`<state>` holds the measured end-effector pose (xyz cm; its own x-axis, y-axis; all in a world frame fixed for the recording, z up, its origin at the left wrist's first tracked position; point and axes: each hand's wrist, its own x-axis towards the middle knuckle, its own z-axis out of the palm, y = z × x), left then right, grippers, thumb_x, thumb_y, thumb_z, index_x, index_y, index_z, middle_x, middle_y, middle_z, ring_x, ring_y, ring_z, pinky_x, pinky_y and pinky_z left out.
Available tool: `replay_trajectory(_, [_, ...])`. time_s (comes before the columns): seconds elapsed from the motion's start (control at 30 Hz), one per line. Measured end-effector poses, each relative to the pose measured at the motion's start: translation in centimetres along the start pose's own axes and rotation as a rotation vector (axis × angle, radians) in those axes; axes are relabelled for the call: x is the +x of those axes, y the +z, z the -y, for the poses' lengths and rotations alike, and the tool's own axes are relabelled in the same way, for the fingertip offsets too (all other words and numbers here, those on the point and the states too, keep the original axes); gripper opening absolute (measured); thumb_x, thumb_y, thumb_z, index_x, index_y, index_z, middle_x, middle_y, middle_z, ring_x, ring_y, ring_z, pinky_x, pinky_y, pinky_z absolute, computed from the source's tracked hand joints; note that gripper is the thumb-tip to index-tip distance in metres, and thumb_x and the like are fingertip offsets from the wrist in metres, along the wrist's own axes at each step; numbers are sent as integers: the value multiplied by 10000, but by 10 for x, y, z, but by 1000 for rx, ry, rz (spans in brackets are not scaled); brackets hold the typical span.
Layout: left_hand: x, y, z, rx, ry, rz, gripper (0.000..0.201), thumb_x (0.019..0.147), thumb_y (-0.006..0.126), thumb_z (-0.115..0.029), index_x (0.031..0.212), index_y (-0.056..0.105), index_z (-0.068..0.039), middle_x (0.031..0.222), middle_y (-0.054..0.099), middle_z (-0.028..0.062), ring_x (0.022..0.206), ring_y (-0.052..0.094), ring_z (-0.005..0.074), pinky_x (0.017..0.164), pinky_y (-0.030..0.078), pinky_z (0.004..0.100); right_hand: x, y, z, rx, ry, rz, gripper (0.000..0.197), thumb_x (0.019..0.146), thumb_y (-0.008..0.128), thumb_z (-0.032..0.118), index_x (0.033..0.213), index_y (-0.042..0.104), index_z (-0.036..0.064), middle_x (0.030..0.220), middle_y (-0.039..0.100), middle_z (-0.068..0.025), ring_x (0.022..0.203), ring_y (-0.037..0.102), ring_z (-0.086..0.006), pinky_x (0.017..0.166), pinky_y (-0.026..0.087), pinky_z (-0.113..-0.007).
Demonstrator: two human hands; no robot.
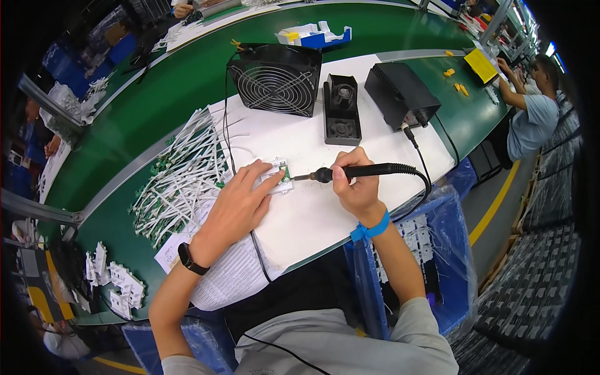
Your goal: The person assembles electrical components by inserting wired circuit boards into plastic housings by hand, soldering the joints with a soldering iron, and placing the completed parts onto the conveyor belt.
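Observation:
My right hand [358,187] is closed round the black handle of a soldering iron [381,169]. The iron's metal tip points left and reaches the edge of a small green circuit board [285,172]. This board sits in a white plastic housing [284,187] on the white work sheet [306,231]. With its fingers bent over the housing, my left hand [240,197] presses it down, the index fingertip on the board. That hand hides part of the housing. Left of it lies a heap of white cables with green boards [181,175].
A black fan [275,81], a black tip-cleaning holder [342,109] and a black soldering station [403,94] stand behind my hands. Printed papers [231,281] lie under my left forearm. White plastic parts [119,284] are at the left. A blue lined bin [453,244] stands right; a co-worker [537,112] sits beyond.

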<state>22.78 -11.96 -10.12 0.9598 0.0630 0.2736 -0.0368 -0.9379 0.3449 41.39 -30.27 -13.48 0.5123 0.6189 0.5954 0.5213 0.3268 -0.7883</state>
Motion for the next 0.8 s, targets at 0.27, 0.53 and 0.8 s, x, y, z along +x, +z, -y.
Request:
replay_trajectory(0.27, [0,-1,-2,5,-4,4,510,872,668,-39,1376,610,-89,1364,548,161,1190,555,349,1019,475,416,0,1,0,-40,-50,-35,139,917,645,39,918,506,39,680,560,-34,568,430,-73,524,355,-239])
replay_trajectory(0.53, [8,-1,-6,69,6,-75,421,848,771,-222,1242,688,-101,1227,642,86,1016,620,276,829,536,380,1,-1,-7,-50,-125,-350,134,924,666,60,927,531,58,682,578,-11,557,416,-53,503,338,-222])
replay_trajectory(0.8, [19,26,-18,156,-34,-207,351,790,830,-327,1037,766,-85,1045,702,41,855,656,221,677,555,353,-1,-1,-9,-25,-66,-451,137,947,680,83,950,548,47,765,576,-5,630,444,-34,540,355,-201])
